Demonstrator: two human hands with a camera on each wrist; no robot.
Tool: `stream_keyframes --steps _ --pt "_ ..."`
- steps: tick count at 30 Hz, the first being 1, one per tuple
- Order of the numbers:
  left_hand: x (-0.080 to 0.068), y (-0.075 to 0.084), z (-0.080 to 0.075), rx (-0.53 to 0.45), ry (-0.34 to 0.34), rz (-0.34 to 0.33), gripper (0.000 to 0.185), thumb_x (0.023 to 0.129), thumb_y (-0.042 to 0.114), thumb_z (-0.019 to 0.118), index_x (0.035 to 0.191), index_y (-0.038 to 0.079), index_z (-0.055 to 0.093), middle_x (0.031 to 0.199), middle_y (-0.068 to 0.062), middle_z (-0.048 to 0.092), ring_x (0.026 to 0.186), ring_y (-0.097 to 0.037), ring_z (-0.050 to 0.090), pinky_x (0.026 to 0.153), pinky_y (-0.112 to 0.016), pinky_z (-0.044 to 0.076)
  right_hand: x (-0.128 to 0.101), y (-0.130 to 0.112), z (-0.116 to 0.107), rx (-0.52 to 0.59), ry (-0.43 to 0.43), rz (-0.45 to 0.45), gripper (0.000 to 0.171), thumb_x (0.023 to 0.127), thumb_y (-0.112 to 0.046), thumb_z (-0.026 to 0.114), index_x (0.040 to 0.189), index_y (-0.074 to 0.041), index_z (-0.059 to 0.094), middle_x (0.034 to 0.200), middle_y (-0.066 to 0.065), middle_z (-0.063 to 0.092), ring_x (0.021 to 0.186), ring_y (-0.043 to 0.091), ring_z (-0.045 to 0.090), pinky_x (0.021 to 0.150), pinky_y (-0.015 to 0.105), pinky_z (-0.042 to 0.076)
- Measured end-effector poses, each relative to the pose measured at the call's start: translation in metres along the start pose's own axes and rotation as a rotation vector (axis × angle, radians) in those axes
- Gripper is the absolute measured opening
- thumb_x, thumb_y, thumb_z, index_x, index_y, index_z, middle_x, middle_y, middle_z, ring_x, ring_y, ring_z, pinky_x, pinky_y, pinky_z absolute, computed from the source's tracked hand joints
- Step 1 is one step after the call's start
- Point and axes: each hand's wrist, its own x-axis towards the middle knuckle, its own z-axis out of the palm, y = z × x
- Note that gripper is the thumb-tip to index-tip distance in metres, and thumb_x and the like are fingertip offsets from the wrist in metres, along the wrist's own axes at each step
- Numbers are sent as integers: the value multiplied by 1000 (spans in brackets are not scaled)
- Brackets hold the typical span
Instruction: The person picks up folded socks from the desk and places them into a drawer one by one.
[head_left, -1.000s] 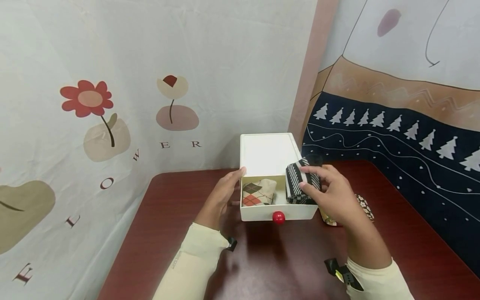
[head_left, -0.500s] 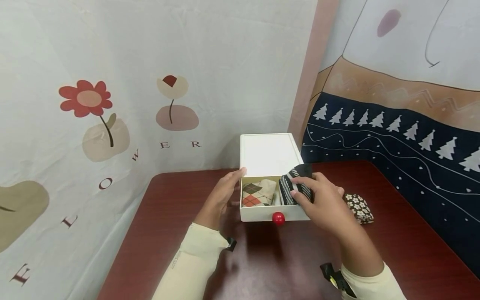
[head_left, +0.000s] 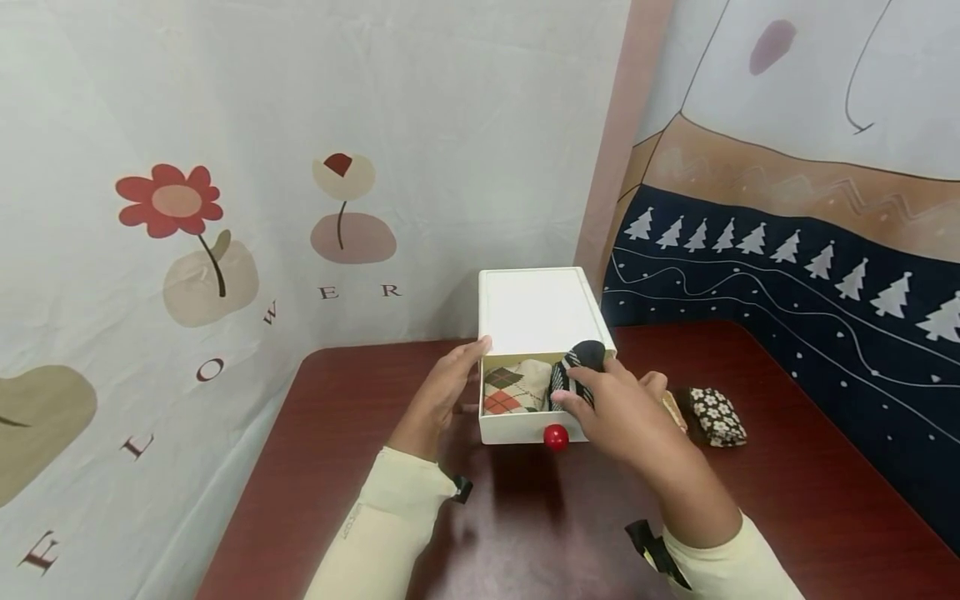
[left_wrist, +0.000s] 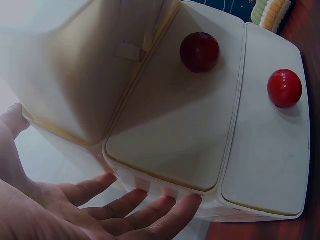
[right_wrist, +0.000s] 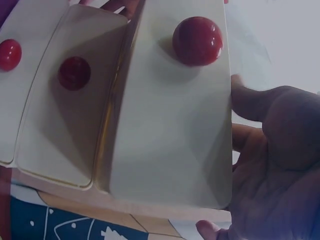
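As right hand (head_left: 624,412) grips, bundle (head_left: 588,357) at fingertips (head_left: 563,400)

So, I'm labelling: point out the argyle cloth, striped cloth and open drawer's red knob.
Argyle cloth (head_left: 516,388), head view: middle of its top.
Striped cloth (head_left: 588,355), head view: its dark upper end.
Red knob (right_wrist: 197,41), right wrist view: its rounded front.

A: Here's your drawer unit (head_left: 543,310) on the surface (head_left: 337,433), hanging cloth (head_left: 480,167) behind, top drawer (head_left: 510,430) jutting towards you!

B: And below that, the middle drawer (left_wrist: 165,125), then the bottom drawer (left_wrist: 265,150)!

A: In the top one, the left bundle (head_left: 517,387), and right beside it the right bundle (head_left: 589,355), in your right grip (head_left: 630,408)!

B: Your left grip (head_left: 442,387)? On the unit's left side. Out right, on the surface: a half-hidden bundle (head_left: 674,410) just past your right grip, the outer bundle (head_left: 718,417) farther right!
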Motion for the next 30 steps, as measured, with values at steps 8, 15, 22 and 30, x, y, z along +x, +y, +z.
stream_keyframes --steps 8,15,22,30 --pt "-2 1 -2 -9 -11 7 80 96 76 66 154 23 55 153 -12 63 147 -34 56 101 -58 56 3 -3 4 -37 -22 6 63 109 -56 59 148 -7 67 153 30 61 139 45 60 96 64 28" --pt "-4 1 -4 4 -39 4 81 91 83 66 151 29 59 147 -3 67 145 -30 57 102 -54 58 -9 -11 1 -75 36 34 65 109 -58 59 151 -9 64 157 33 57 144 51 57 110 79 25" --pt "0 2 0 -9 9 9 81 99 72 64 157 17 53 154 -16 62 147 -38 56 97 -54 53 -19 -19 0 -140 250 -8 65 99 -58 74 144 -10 70 145 26 64 127 43 69 108 73 35" --pt "2 2 1 6 15 -1 80 99 69 65 158 16 53 162 -15 55 148 -40 54 103 -63 53 -14 -14 7 -141 151 -36 59 102 -59 71 129 -7 79 129 16 76 125 33 68 104 72 35"
